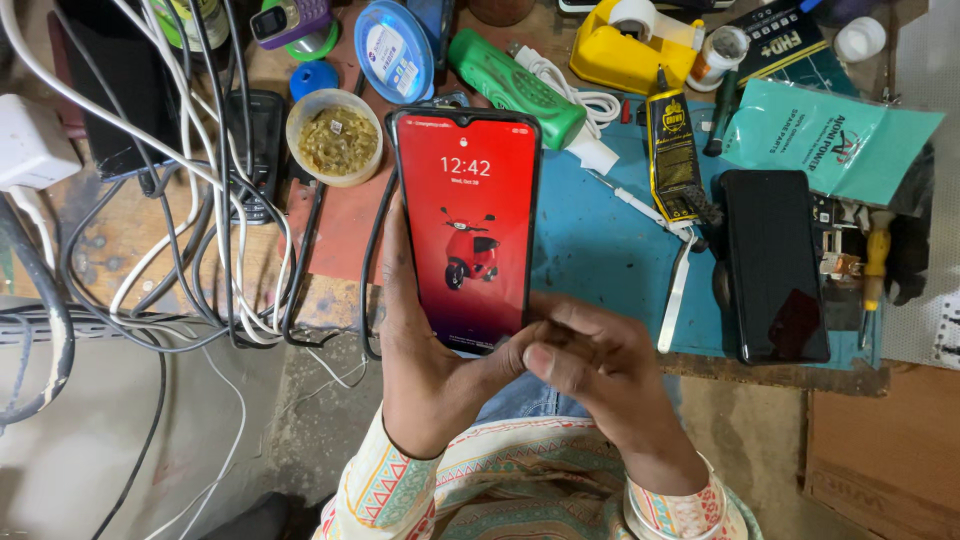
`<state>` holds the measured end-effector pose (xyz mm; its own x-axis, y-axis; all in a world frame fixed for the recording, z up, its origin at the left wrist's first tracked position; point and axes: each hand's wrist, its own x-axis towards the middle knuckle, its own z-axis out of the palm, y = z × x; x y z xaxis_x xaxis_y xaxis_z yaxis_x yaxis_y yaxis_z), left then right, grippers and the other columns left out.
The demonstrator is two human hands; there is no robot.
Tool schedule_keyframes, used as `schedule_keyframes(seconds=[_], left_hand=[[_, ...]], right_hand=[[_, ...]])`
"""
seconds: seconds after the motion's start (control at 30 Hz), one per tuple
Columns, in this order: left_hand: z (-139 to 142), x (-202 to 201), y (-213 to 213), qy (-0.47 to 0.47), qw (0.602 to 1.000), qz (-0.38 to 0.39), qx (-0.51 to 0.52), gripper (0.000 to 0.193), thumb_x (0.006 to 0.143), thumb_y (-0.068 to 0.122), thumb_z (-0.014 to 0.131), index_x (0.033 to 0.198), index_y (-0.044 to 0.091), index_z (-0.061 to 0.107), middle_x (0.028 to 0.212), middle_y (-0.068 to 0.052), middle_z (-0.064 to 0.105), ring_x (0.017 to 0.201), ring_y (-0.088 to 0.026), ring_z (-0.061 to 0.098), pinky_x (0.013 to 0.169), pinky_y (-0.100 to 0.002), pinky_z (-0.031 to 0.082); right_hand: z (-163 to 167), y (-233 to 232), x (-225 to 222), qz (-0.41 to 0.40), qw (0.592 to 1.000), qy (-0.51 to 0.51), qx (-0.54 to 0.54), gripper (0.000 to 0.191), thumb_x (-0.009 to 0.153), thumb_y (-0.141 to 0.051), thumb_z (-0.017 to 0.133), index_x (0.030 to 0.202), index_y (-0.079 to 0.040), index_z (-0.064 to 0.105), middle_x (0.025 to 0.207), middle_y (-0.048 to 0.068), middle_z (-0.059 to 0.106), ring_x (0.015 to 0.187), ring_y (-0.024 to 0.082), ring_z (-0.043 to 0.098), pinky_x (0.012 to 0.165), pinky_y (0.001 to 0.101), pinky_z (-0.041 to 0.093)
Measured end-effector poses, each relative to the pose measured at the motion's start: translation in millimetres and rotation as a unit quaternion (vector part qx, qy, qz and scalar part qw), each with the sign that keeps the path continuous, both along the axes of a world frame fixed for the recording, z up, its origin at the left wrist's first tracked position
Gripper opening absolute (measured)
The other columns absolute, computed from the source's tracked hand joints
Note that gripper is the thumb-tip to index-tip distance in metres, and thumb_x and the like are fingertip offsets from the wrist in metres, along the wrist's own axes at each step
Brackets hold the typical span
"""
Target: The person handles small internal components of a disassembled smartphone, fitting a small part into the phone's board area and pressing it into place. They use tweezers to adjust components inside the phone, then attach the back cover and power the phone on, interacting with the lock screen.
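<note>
Glossy red-screened smartphone (466, 228), flat slab, cupped in both hands (500, 370)

Both hands raised, close together.
The left hand (420, 350) is cupped upward in a grip; the right hand (590, 365) is curled against it.

Left hand (425, 350) gripping lit red-screened phone (466, 228), right hand (590, 365) at its base

The head camera looks steeply down, close over a cluttered workbench (620, 250), apparently from above the lap.
</note>
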<state>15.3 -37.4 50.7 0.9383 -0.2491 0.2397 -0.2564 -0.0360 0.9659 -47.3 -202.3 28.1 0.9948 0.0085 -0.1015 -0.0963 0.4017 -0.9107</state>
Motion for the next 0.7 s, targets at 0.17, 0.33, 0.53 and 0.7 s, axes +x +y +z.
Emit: schedule_keyframes(seconds=[0.17,0.33,0.53,0.7], left_hand=[[0,-2,-6,0.059,0.993,-0.009,-0.101,0.123,0.078,0.005,0.091,0.168,-0.002,0.006,0.164,-0.022,0.040,0.138,-0.024,0.057,0.112,-0.039,0.056],[1,-4,-12,0.015,0.998,0.016,-0.065,0.120,0.079,0.000,0.090,0.167,-0.002,0.008,0.165,-0.020,0.038,0.139,-0.024,0.055,0.113,-0.039,0.056],[3,5,2,0.089,0.983,-0.109,-0.119,0.115,0.084,-0.006,0.081,0.167,0.006,0.002,0.159,-0.019,0.042,0.135,-0.022,0.059,0.110,-0.039,0.057],[0,22,19,0.203,0.949,-0.204,-0.128,0.104,0.095,-0.006,0.068,0.169,0.014,-0.003,0.137,-0.023,0.061,0.121,-0.025,0.065,0.101,-0.040,0.057]], right_hand=[[-18,0,-5,0.011,0.999,0.017,0.028,0.068,0.078,0.009,0.077,0.142,0.004,0.051,0.109,0.005,0.067,0.108,0.017,0.069,0.095,0.0342,0.060],[-36,0,-9,-0.053,0.991,0.033,-0.121,0.056,0.085,0.013,0.072,0.139,0.003,0.061,0.101,0.008,0.073,0.090,0.014,0.070,0.080,0.0292,0.061],[-34,-14,-1,-0.032,0.999,-0.006,-0.024,0.049,0.090,0.011,0.069,0.138,0.008,0.059,0.114,0.016,0.075,0.102,0.019,0.073,0.089,0.0351,0.064],[-26,-30,4,-0.018,0.999,0.038,-0.013,0.052,0.085,0.010,0.072,0.136,0.010,0.060,0.119,0.021,0.074,0.104,0.025,0.074,0.091,0.0399,0.064]])
